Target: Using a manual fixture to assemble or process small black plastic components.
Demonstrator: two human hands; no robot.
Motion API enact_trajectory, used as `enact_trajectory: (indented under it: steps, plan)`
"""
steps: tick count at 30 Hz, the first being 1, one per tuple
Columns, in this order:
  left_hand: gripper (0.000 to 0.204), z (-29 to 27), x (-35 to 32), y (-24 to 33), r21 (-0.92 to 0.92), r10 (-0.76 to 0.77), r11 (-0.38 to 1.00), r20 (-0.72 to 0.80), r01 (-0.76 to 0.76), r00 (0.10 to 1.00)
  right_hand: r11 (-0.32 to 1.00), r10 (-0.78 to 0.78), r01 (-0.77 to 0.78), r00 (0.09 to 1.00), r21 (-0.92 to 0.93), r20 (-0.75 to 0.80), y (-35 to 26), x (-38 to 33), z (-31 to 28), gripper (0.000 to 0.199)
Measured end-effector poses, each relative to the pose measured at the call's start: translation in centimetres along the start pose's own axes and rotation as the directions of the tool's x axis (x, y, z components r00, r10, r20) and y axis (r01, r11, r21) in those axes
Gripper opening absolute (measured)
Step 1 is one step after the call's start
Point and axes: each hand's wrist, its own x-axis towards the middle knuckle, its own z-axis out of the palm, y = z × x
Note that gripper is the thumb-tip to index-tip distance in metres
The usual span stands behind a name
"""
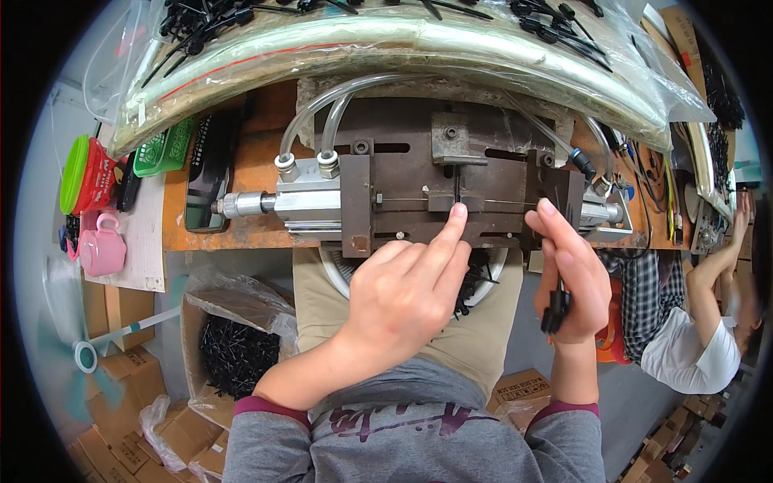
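Reaches to block (440,203) with left hand (409,291), index straight, other fingers bent, likely for steadying; holds black part (555,312) in right hand (578,280), seemingly between curled fingers.

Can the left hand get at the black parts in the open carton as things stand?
Probably yes. The left hand has its index finger at the metal fixture, but the carton stands open on that side and many black parts lie exposed; clear plastic around the rim might snag.

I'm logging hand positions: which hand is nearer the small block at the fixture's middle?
The left hand: its index fingertip is at the block; the right hand is farther right.
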Motion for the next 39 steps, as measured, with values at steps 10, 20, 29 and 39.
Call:
enact_trajectory:
  steps: [10,20,29,39]
  plan:
    - [0.037,-1.9,0.1,0.5,-0.572,-0.114,0.809,0.075,0.136,0.991,0.986,-0.081,0.091,0.993,-0.139,0.080,-1.3,0.4,-0.7,0.029]
    - [0.038,-2.4,-0.3,1.1,-0.469,-0.115,0.881,-0.084,0.062,0.990,0.997,-0.034,0.034,0.999,-0.071,-0.002,-0.9,0.9,0.6,0.032]
    - [0.028,-0.5,-0.3,0.0,0.053,0.026,0.998,0.071,-0.030,0.997,0.870,0.210,-0.196,0.977,0.452,0.020,-1.3,0.0,-0.3,0.087]
    - [0.031,-1.7,0.9,0.1,0.013,-0.004,1.000,0.158,0.002,0.987,0.907,0.301,-0.309,0.951,0.285,0.075,-2.5,-0.1,-1.1,0.039]
